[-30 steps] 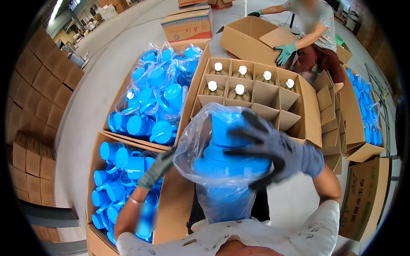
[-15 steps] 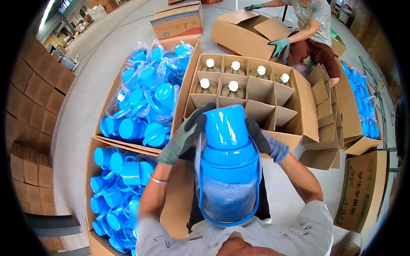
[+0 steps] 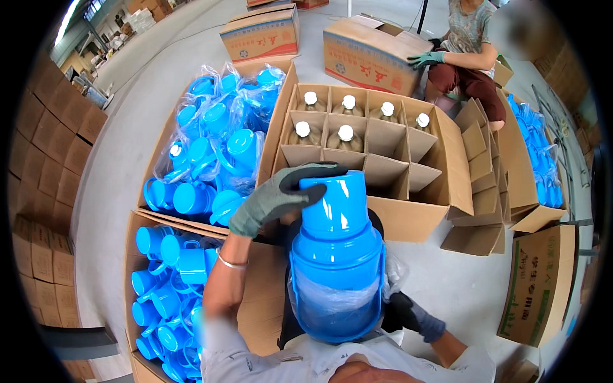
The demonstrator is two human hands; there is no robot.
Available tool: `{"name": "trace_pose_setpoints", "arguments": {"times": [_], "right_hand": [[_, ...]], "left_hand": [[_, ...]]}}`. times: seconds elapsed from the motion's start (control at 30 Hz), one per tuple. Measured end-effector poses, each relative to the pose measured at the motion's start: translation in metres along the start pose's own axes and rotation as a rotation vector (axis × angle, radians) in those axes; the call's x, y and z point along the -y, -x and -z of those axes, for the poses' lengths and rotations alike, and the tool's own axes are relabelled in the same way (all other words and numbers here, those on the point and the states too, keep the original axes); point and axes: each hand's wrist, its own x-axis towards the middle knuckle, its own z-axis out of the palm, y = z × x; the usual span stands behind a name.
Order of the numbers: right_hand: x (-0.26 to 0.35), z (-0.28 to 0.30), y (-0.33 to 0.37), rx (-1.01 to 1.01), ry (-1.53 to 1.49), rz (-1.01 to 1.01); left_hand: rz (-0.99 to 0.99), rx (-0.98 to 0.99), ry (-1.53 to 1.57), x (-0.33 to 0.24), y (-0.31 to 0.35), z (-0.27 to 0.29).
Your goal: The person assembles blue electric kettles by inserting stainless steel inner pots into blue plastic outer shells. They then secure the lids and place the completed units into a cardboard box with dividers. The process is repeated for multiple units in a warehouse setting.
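Observation:
A blue thermos flask with a cup-shaped lid stands upright in front of me at my lap, its blue carrying handle hanging around the lower body. My left hand is closed around the upper left of the lid, fingers across its top. A clear plastic bag wraps the flask's lower part and bunches out at its right side. My right hand, in a dark glove, is low beside the flask, just below the bunched bag. Its fingertips are partly hidden, so their grip is unclear.
Ahead stands a divided carton with several white-capped bottles. On the left, one carton holds bagged blue flasks, another blue cups. Cardboard dividers lean at right. A gloved co-worker handles a box.
My right hand has left the lid and dropped to the flask's lower right. The bag now bunches at that side. My left hand reaches over the lid. The co-worker's box has been turned over.

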Motion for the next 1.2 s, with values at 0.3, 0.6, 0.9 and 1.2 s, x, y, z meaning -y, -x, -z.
{"name": "trace_pose_setpoints", "arguments": {"times": [0.3,0.6,0.9,1.2], "right_hand": [[0.171,-0.094,-0.070,0.003,0.713,1.002],[0.182,-0.101,-0.122,0.001,1.020,0.840],[0.162,-0.082,-0.134,-0.189,1.188,0.957],[0.146,-0.085,-0.121,-0.174,1.142,0.966]], "left_hand": [[-0.142,-0.372,0.209,-0.004,-0.006,0.018],[-0.366,-1.623,-1.120,0.052,0.074,0.306],[0.865,-1.249,-1.438,0.161,0.165,0.430],[0.924,-1.562,-1.180,0.091,0.196,0.326]]}}
